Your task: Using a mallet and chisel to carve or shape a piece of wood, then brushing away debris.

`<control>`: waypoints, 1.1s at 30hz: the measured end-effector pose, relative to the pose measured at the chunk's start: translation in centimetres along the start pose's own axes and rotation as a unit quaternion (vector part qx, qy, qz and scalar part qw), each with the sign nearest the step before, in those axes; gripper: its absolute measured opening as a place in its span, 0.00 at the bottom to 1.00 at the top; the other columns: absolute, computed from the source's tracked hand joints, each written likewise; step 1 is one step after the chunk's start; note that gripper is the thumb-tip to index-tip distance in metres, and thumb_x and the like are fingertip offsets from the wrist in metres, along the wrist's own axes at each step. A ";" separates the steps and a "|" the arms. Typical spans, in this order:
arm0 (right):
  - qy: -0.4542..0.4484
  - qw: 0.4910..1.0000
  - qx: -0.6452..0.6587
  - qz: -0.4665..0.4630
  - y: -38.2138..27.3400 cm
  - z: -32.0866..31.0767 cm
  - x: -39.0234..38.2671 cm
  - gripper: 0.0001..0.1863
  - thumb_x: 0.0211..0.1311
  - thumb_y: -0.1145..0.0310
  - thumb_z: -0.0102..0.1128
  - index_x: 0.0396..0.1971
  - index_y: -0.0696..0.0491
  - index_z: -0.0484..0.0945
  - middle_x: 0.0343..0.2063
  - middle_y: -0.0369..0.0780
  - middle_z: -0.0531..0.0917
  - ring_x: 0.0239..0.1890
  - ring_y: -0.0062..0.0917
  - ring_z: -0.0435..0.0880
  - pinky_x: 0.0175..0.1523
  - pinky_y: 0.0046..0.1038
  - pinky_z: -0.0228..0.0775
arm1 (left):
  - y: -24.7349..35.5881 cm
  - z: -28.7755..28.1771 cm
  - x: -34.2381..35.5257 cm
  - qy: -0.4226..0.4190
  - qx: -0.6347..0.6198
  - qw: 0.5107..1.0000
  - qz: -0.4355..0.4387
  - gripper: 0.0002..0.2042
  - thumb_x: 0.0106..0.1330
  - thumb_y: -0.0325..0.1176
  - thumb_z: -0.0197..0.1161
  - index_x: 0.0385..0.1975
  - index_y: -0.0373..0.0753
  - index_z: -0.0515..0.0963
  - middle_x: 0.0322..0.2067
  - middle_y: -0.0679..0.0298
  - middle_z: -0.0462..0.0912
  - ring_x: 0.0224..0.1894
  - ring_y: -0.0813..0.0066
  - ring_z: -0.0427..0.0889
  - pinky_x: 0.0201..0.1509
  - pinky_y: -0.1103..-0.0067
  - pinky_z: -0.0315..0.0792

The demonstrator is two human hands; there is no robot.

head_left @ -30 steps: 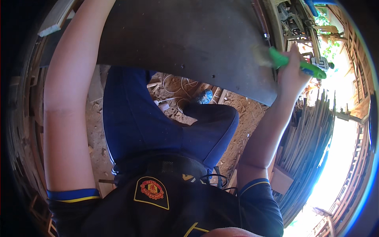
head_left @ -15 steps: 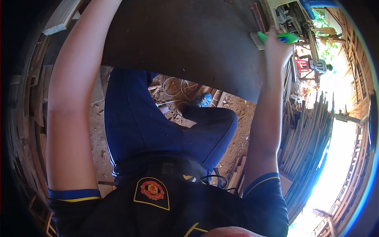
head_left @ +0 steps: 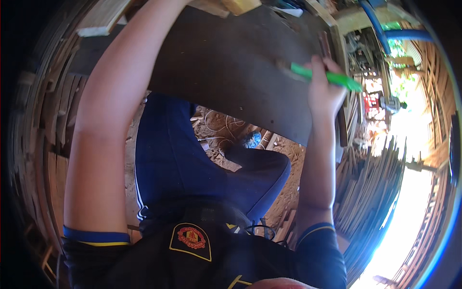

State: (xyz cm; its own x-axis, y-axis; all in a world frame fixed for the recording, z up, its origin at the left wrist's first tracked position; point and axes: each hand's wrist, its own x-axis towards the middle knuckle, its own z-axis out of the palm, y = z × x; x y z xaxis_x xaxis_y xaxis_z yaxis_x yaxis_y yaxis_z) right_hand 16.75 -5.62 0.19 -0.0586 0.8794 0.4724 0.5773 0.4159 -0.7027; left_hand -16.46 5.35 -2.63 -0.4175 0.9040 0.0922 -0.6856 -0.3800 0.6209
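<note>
My right hand (head_left: 323,89) is closed round the bright green handle of a brush (head_left: 344,81). The brush points left over a dark, flat board (head_left: 226,67); its bristle end is smeared by motion, so I cannot tell whether it touches the surface. My left arm (head_left: 130,72) stretches up across the board's left side, and the hand itself lies beyond the top edge of the picture. Close to that wrist, light wooden pieces (head_left: 240,6) rest at the board's far side.
A pale plank (head_left: 103,19) juts in at upper left. Wooden strips (head_left: 332,45) run along the board's right edge. Stacked thin timber (head_left: 370,192) stands at right. Below the board are my legs (head_left: 192,164), with a white cord and wood scraps on the dirt floor (head_left: 284,185).
My right hand has carried the brush leftward and slightly down in the picture, away from the board's right edge. The view has shifted, bringing the far wooden pieces into sight.
</note>
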 end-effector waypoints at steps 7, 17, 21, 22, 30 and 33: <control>0.075 0.989 -0.041 0.120 1.9 -1.3 6.9 0.14 0.66 0.63 0.63 0.28 0.60 0.82 0.19 0.41 0.86 0.24 0.24 0.88 0.36 0.24 0.78 | 1.4 1.6 -1.3 -0.030 -0.100 0.982 -0.157 0.17 0.69 0.51 0.61 0.47 0.46 0.74 0.41 0.62 0.79 0.44 0.62 0.80 0.52 0.63 0.78; -0.068 0.995 0.059 0.034 -4.2 1.8 6.6 0.16 0.69 0.60 0.62 0.31 0.59 0.82 0.14 0.39 0.82 0.11 0.20 0.77 0.19 0.21 0.68 | -0.4 0.6 -0.6 -0.012 -0.023 1.000 -0.002 0.22 0.70 0.56 0.59 0.55 0.47 0.74 0.45 0.58 0.78 0.48 0.59 0.79 0.53 0.60 0.77; -0.019 0.994 -0.108 -0.009 -0.6 5.2 8.2 0.17 0.64 0.58 0.67 0.29 0.59 0.83 0.16 0.38 0.82 0.11 0.21 0.76 0.20 0.25 0.70 | -1.0 2.1 -1.8 0.066 -0.042 0.995 -0.060 0.25 0.74 0.57 0.54 0.55 0.42 0.75 0.48 0.57 0.78 0.48 0.58 0.79 0.56 0.62 0.76; -0.016 0.994 -0.108 -0.011 0.3 4.2 8.0 0.17 0.64 0.58 0.67 0.29 0.59 0.83 0.16 0.38 0.82 0.11 0.21 0.76 0.20 0.25 0.70 | -1.8 2.1 -0.6 0.063 -0.043 0.995 -0.058 0.25 0.74 0.57 0.54 0.55 0.42 0.75 0.48 0.57 0.78 0.48 0.58 0.79 0.56 0.62 0.76; 0.009 0.994 0.067 0.089 -1.3 7.8 8.2 0.12 0.66 0.63 0.66 0.30 0.58 0.82 0.17 0.39 0.82 0.17 0.21 0.85 0.23 0.26 0.75 | -1.8 1.9 -0.6 0.124 0.016 0.991 0.046 0.30 0.74 0.60 0.58 0.56 0.35 0.75 0.45 0.54 0.81 0.47 0.61 0.81 0.53 0.65 0.76; -0.096 0.990 0.055 -0.087 -1.6 10.3 5.4 0.12 0.66 0.66 0.65 0.27 0.58 0.78 0.18 0.40 0.84 0.16 0.20 0.84 0.26 0.23 0.73 | -2.0 -0.3 0.7 0.153 0.010 0.985 0.075 0.35 0.72 0.61 0.61 0.61 0.32 0.73 0.50 0.54 0.80 0.51 0.63 0.79 0.53 0.68 0.76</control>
State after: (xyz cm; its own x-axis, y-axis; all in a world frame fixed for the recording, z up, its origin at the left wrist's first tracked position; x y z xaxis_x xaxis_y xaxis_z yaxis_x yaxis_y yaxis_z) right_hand 7.10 0.89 -1.61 -0.3098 0.8158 0.4883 0.4527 0.5782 -0.6788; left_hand -15.55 6.67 -3.99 -0.6750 0.7359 -0.0530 -0.5925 -0.4979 0.6333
